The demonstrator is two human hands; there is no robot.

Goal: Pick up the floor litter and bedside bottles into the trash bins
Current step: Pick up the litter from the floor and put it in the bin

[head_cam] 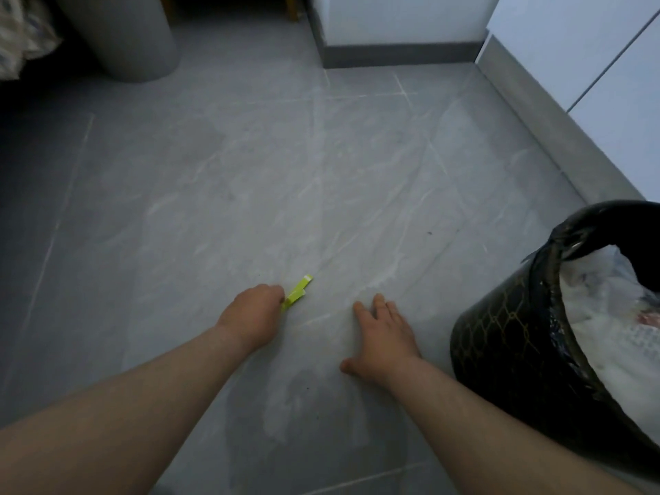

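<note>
floor (321,155) — grey veined tile | black bin (500,337) stands right | grey bin (135,41) stands far left

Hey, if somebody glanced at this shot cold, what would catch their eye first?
The bright yellow-green scrap near bottom centre stands out against the grey floor, pinched by the left hand. At the right edge sits a black trash bin with a gold pattern, white waste inside. The right hand is spread open between them.
</note>
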